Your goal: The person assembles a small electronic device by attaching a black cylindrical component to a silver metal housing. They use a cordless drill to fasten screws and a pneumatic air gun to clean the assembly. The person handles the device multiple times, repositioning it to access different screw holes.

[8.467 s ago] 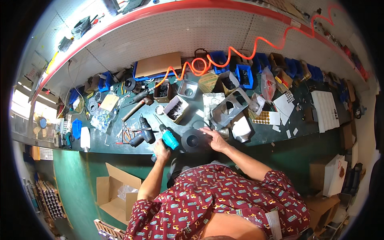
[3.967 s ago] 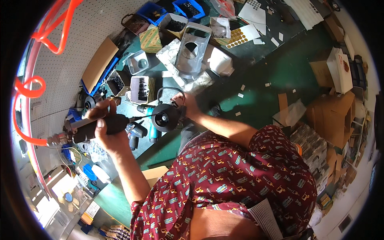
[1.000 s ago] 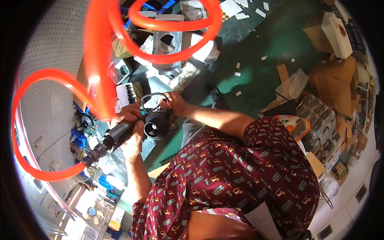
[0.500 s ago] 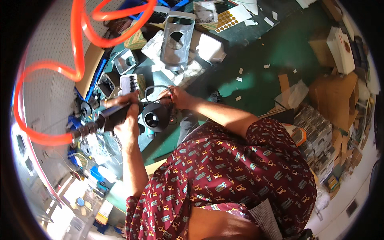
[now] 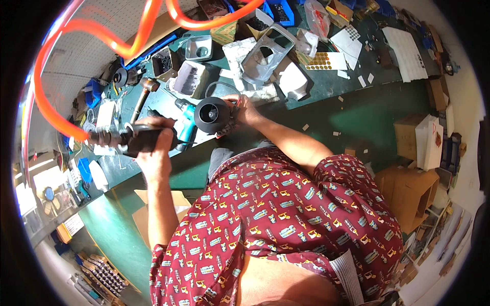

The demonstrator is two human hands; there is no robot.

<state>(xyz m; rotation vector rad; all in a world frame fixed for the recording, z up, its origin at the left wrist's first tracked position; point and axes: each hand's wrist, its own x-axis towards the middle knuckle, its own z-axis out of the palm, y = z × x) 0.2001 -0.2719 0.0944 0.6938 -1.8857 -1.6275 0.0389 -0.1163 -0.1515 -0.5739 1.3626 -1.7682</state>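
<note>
My left hand (image 5: 155, 153) is wrapped round a black air screwdriver (image 5: 137, 140), whose rear end joins an orange coiled hose (image 5: 45, 102). Its thin bit points right, toward a black round blower fan (image 5: 210, 118). Gripping that fan from its right side is my right hand (image 5: 245, 109); thin wires show by its fingers, and the fan's round opening faces up. Between the two hands, a teal cordless drill (image 5: 188, 125) lies on the bench. Whether the bit touches the fan I cannot tell.
A mallet (image 5: 145, 92), a white foam tray (image 5: 190, 80) and a grey metal housing (image 5: 268, 55) lie on the green bench (image 5: 326, 92). Blue bins (image 5: 280, 13) of small parts stand at the back. Cardboard boxes (image 5: 408, 191) are at right, and an open carton (image 5: 145, 217) is below the bench.
The view has shifted, showing more of the bench. The screwdriver and the fan are farther apart, with the drill now visible between them. Both hands keep their hold.
</note>
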